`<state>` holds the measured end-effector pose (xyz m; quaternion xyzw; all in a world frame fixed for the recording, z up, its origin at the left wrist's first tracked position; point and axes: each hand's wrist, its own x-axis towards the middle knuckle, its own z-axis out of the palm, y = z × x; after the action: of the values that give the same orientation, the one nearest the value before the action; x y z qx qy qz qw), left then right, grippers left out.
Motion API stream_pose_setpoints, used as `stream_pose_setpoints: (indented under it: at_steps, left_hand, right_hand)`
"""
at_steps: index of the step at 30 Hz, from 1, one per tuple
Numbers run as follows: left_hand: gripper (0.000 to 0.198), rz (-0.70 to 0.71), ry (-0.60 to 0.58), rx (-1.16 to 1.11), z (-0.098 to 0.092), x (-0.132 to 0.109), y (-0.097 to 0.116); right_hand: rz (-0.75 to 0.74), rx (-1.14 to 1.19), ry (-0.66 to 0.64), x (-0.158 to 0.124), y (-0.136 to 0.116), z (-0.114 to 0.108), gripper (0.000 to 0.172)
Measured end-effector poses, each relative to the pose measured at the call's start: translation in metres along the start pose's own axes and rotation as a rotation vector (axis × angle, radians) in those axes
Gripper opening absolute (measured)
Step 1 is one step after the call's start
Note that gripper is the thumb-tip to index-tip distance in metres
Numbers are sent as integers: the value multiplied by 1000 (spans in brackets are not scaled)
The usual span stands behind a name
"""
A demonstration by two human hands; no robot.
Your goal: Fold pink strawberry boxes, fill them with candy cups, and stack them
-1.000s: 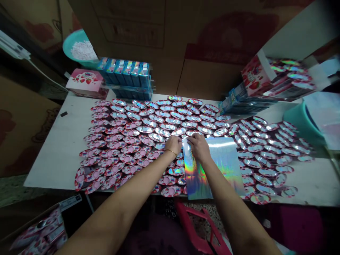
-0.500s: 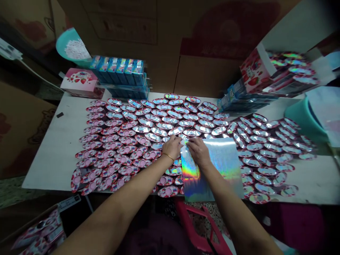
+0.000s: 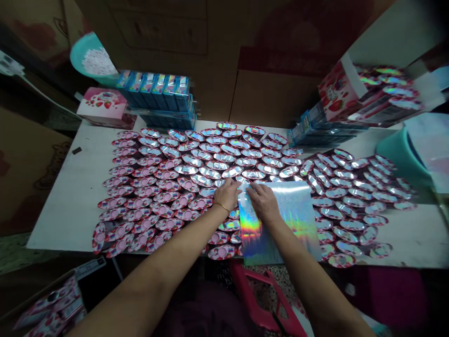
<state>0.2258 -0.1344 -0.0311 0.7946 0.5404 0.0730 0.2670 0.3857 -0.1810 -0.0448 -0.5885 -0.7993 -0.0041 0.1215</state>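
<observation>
A shiny holographic sheet (image 3: 294, 215) lies on top of rows of pink oval card pieces (image 3: 157, 187) that cover the white table (image 3: 66, 196). My right hand (image 3: 263, 201) rests on the sheet's top left part, fingers curled and pinching at its edge. My left hand (image 3: 228, 192), with a thin bracelet at the wrist, is closed just left of that corner, fingertips meeting the right hand's. What the fingers pinch is too small to make out. Many ovals carry holographic centres (image 3: 217, 159); those at the left are plain pink.
Blue packet stacks (image 3: 157, 93) and a pink strawberry box (image 3: 105, 110) stand at the back left under a teal bowl (image 3: 91, 58). More cartons (image 3: 351, 103) and a teal tub (image 3: 400, 154) are at the right. A pink stool (image 3: 259, 290) sits below the table's front edge.
Both hands stay at the sheet's top left corner with only small finger movement. The view has shifted slightly.
</observation>
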Motion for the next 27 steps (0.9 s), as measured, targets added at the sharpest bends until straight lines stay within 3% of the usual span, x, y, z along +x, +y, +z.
stream_pose_setpoints:
  at_steps: [6, 14, 18, 22, 27]
  left_hand:
    - [26, 19, 5, 39, -1, -1, 0]
    - [28, 30, -4, 58, 3, 0, -2]
    - [28, 23, 7, 45, 3, 0, -3]
    - [28, 13, 0, 15, 3, 0, -3]
    - [31, -5, -25, -138, 2, 5, -3]
  right_hand:
    - [140, -24, -15, 14, -5, -4, 32]
    - [4, -24, 5, 9, 4, 10, 28]
    - [-27, 18, 13, 3, 1, 5, 22]
    - [10, 67, 20, -2, -10, -32, 18]
    - [216, 396, 62, -2, -37, -111, 15]
